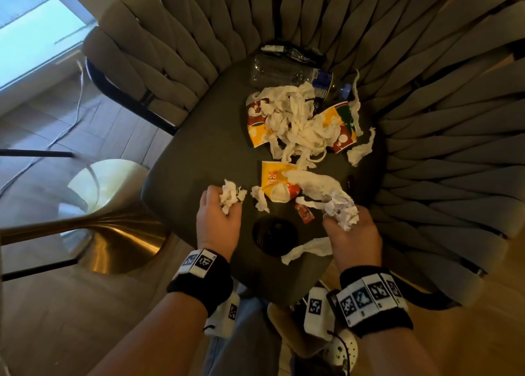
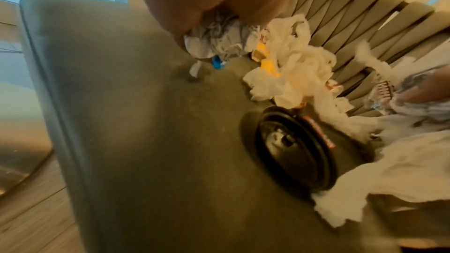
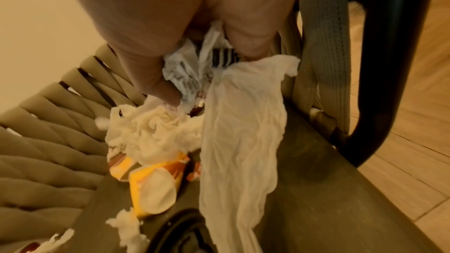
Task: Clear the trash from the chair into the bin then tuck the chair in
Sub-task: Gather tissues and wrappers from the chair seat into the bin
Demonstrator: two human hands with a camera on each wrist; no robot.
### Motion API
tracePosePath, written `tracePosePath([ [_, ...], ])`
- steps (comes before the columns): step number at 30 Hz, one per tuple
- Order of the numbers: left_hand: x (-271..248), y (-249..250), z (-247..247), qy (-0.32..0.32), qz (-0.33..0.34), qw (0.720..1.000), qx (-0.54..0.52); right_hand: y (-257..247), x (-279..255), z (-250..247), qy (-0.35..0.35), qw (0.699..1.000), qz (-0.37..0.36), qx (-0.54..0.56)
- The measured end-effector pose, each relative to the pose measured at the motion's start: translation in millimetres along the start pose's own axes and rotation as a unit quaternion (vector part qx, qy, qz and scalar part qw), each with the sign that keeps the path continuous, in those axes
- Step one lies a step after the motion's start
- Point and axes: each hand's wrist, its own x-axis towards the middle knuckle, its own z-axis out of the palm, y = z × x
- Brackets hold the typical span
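Note:
A dark chair seat with a woven strap back holds trash. My left hand grips a crumpled white paper wad near the seat's front left. My right hand grips crumpled printed paper with a long white tissue trailing from it. Between the hands lies a black round lid. Further back sit a tangle of tissue strips, yellow and red paper cups, a small red packet and a clear plastic bottle. No bin is in view.
A gold pedestal table base stands to the left of the chair on the wooden floor. A white cable trails over the floor at the left. The chair's black frame curves round the right side.

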Motion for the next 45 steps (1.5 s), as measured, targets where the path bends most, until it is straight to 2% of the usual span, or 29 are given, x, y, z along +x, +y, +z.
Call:
tracePosePath([
  [3, -8.4, 6.1, 1.4, -0.013, 0.001, 0.998, -0.066, -2.0, -2.1, -8.4, 0.010, 0.999, -0.033, 0.015],
  [7, -17.9, 14.9, 7.9, -0.027, 0.008, 0.996, -0.090, -17.8, -10.8, -22.2, 0.032, 0.992, -0.123, -0.003],
  [11, -27.4, 20.6, 9.6, -0.033, 0.022, 0.996, -0.074, -31.4, -17.9, -35.6, 0.029, 0.993, -0.084, 0.080],
  [14, -39.4, 18.6, 4.9, -0.029, 0.042, 0.996, -0.070, -39.8, -27.2, -46.3, 0.025, 0.988, -0.088, 0.127],
  [17, -60.3, 15.0, -0.5, -0.031, 0.060, 0.995, -0.074, -43.8, -42.8, -59.6, -0.014, 0.983, -0.089, 0.160],
  [22, -124.0, 5.0, 5.2, -0.059, 0.045, 0.992, -0.098, -22.4, -80.8, -83.5, -0.108, 0.974, -0.098, 0.171],
  [25, -176.3, -3.0, 16.9, -0.075, 0.046, 0.989, -0.120, 11.0, -110.2, -96.9, -0.144, 0.968, -0.104, 0.178],
  [28, -227.0, -18.6, 42.0, -0.095, 0.008, 0.987, -0.129, 60.2, -134.2, -105.6, -0.159, 0.966, -0.095, 0.183],
  [31, -265.5, -43.7, 80.2, -0.098, -0.019, 0.986, -0.137, 122.9, -146.7, -100.4, -0.167, 0.970, -0.062, 0.165],
  [33, -281.6, -61.9, 109.8, -0.097, -0.041, 0.989, -0.102, 171.5, -146.4, -85.2, -0.175, 0.975, -0.023, 0.132],
  [37, -282.4, -116.2, 174.7, -0.129, -0.135, 0.981, -0.060, 264.9, -125.9, -28.9, -0.199, 0.977, 0.069, 0.021],
  [42, -260.0, -168.4, 237.0, -0.170, -0.239, 0.953, -0.077, 340.7, -96.6, 34.2, -0.209, 0.972, 0.109, -0.023],
  [45, -250.9, -190.8, 259.6, -0.194, -0.322, 0.920, -0.107, 364.8, -77.8, 55.7, -0.237, 0.960, 0.112, -0.099],
])
